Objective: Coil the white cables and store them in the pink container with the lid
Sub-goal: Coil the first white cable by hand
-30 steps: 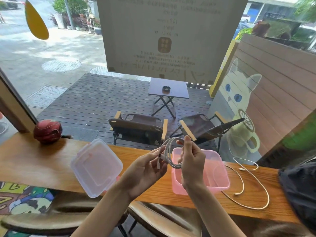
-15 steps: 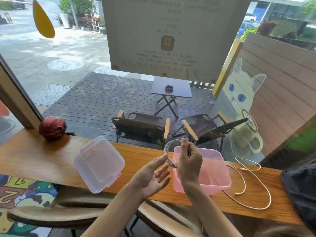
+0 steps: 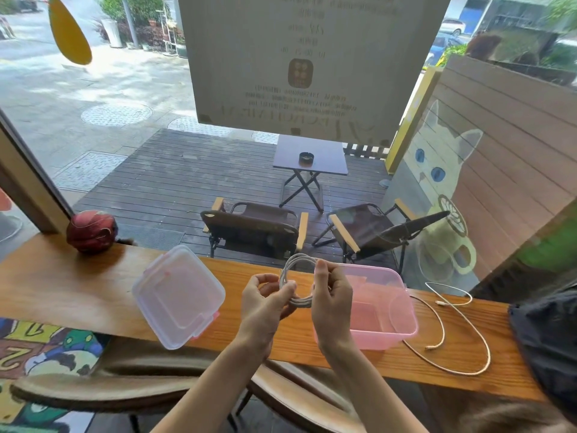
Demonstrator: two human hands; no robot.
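Note:
A coiled white cable (image 3: 295,267) is held upright above the wooden counter between both hands. My left hand (image 3: 265,303) pinches the coil's lower left side. My right hand (image 3: 332,300) grips its right side, thumb and fingers closed around the loops. Just right of the hands stands the open pink container (image 3: 402,310), with nothing visible inside. Its translucent lid (image 3: 178,295) lies flat on the counter to the left. A second white cable (image 3: 454,335) lies loose and uncoiled on the counter right of the container.
The narrow wooden counter (image 3: 62,295) runs along a window. A dark red ball (image 3: 90,231) sits at its far left. A dark bag (image 3: 549,342) rests at the right end. Wooden chair backs (image 3: 103,390) stand below the counter's near edge.
My left hand, open and off the cable half a second ago, has closed on the coil again. The coil has lowered slightly and sits between both hands.

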